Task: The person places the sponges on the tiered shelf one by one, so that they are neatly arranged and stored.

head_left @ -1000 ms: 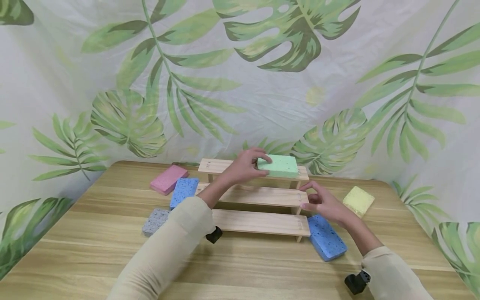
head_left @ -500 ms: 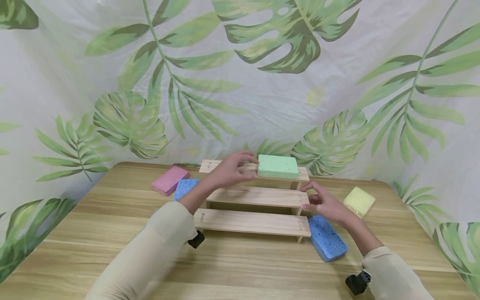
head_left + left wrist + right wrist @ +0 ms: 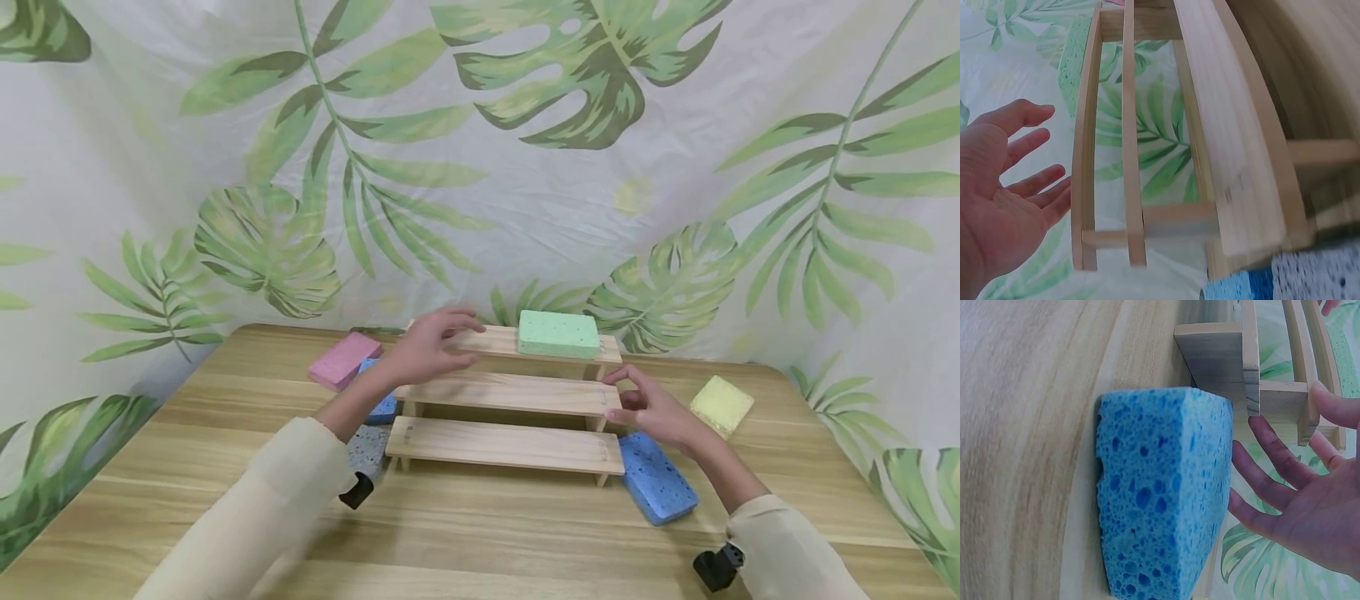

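Observation:
A three-tier wooden step rack [image 3: 504, 440] stands on the table. One light green sponge [image 3: 558, 334] lies on the right part of its top tier. My left hand [image 3: 431, 346], empty with fingers spread, hovers over the left side of the rack; in the left wrist view the palm [image 3: 1007, 206] shows beside the top tier. My right hand [image 3: 652, 408] holds the right end of the middle tier, thumb at the front edge and index finger at the back. Just below that hand, a blue sponge [image 3: 1147, 494] lies against the rack's right end.
Left of the rack lie a pink sponge [image 3: 345, 360], another blue sponge [image 3: 384, 408] and a grey sponge [image 3: 367, 450], the latter two partly hidden by my left arm. A yellow sponge [image 3: 722, 405] lies at the right. A leaf-print cloth [image 3: 480, 167] hangs behind the table.
My left hand has let go of the green sponge on the top tier and moved left, away from it. The right hand keeps its place at the rack's end.

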Motion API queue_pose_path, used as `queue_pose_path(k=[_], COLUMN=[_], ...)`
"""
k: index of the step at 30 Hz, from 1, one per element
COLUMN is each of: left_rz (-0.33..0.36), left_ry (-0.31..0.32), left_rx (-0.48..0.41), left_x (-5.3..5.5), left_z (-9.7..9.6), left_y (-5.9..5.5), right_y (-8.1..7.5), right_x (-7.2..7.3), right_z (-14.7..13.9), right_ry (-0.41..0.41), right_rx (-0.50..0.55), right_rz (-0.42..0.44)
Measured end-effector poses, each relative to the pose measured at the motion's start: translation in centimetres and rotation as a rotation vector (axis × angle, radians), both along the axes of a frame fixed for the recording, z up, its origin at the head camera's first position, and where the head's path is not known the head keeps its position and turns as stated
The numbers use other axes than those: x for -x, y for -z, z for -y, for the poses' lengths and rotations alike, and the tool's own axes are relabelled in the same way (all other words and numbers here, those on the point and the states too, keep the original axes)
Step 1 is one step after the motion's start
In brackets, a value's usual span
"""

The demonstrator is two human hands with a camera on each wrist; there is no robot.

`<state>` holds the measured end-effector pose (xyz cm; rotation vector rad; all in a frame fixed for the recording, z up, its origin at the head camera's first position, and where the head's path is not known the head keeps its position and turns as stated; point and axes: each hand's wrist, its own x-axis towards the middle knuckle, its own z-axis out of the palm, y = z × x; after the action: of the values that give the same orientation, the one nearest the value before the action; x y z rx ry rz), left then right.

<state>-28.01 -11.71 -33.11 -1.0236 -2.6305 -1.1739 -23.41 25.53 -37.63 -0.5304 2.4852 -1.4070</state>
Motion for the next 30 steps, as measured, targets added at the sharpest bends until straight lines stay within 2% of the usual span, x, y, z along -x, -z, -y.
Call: queue_pose_path(k=[6, 20, 26, 30], left_rz=[0.043, 0.041, 0.004, -0.044], left_ry=[-0.024, -0.125, -0.164, -0.191], left_rx=[-0.021, 0.002, 0.006, 0.008], left_x=[-0.3, -0.6, -0.8, -0.6], left_z=[1.8, 6.2, 8.3, 9.8], left_y=[0.0, 0.3, 1.1, 1.8], right_y=[-0.1, 0.2, 0.3, 0.2], right_x=[-0.1, 0.1, 0.0, 0.1], right_z=[0.0, 0.0, 0.0, 0.0], right_ry=[-0.002, -0.007, -0.013, -0.012], right_rx=[0.002, 0.004, 0.019, 0.014], right_rz=[0.004, -0.008, -0.007, -0.006])
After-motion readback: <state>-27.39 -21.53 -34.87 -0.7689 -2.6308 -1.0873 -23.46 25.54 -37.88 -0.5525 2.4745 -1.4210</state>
